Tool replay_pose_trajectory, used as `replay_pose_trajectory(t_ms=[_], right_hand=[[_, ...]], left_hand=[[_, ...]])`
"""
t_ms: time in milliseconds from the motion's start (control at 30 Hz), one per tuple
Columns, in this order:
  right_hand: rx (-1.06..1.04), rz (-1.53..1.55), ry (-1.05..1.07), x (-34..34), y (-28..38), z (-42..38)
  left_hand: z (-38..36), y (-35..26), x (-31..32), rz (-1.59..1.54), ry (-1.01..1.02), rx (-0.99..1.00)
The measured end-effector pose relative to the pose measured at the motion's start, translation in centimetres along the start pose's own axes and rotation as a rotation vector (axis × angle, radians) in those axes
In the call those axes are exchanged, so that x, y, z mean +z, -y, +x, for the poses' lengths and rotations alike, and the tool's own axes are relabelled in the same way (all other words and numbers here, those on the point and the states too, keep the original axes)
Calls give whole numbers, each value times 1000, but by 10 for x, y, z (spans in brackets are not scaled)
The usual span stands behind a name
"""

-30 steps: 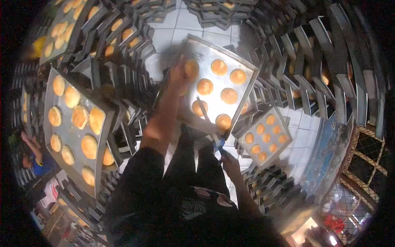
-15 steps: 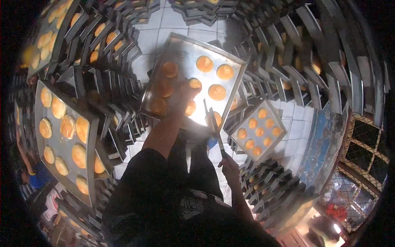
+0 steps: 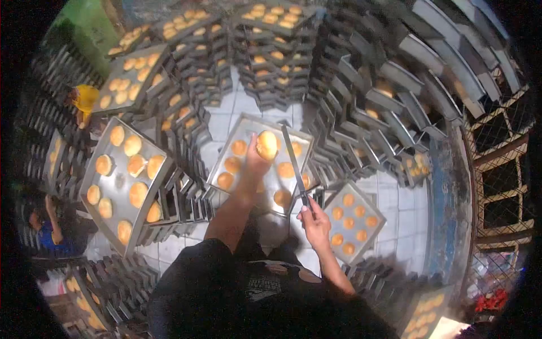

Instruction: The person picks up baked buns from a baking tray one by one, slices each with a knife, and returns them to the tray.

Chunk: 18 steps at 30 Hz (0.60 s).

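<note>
My left hand [image 3: 258,163] holds a round golden bun [image 3: 267,145] above a metal tray [image 3: 217,169]. More buns lie on that tray, to both sides of the hand. In my right hand [image 3: 316,222] is a long knife [image 3: 293,161], gripped by its handle. Its blade points up and away, over the right part of the tray and just right of the held bun. The blade does not touch that bun.
To the left stands a tray of buns [image 3: 119,181] on stacked trays; to the right is a lower tray of buns [image 3: 354,220]. Tall tray stacks [image 3: 271,62] surround the tiled floor. Two people, one in yellow [image 3: 87,98] and one in blue [image 3: 55,238], are at the left.
The left hand has lifted a bun off the tray and holds it up. The right hand and knife have risen closer to it. The view has shifted, showing more of the far stacks.
</note>
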State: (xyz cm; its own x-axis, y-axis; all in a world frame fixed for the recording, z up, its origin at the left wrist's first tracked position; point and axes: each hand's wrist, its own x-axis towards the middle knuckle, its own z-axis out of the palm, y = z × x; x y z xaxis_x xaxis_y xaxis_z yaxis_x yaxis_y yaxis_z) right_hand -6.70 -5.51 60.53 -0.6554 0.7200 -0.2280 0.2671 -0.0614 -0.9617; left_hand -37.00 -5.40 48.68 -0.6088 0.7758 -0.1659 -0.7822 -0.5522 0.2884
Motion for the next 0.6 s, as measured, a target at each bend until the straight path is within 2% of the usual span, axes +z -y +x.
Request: replay_pose_trajectory(t_ms=[33, 67, 267, 333, 467, 533, 600], right_hand=[[39, 14, -8, -4, 11, -5], [8, 8, 1, -7, 19, -9], [-83, 44, 37, -25, 39, -32], [-107, 26, 43, -31, 39, -37], [-248, -74, 6, -42, 10, -25], [-298, -124, -17, -44, 16, -23], [-333, -36, -36, -45, 30, -14]], left_hand=[[-4, -2, 17, -6, -8, 14], [-6, -3, 33, -3, -115, 33], [-25, 5, 114, -5, -108, 146], [-27, 11, 123, -11, -80, 189], [-34, 22, 138, 70, -55, 155], [-41, 32, 141, 154, -39, 111], [-45, 51, 138, 198, 6, 90]])
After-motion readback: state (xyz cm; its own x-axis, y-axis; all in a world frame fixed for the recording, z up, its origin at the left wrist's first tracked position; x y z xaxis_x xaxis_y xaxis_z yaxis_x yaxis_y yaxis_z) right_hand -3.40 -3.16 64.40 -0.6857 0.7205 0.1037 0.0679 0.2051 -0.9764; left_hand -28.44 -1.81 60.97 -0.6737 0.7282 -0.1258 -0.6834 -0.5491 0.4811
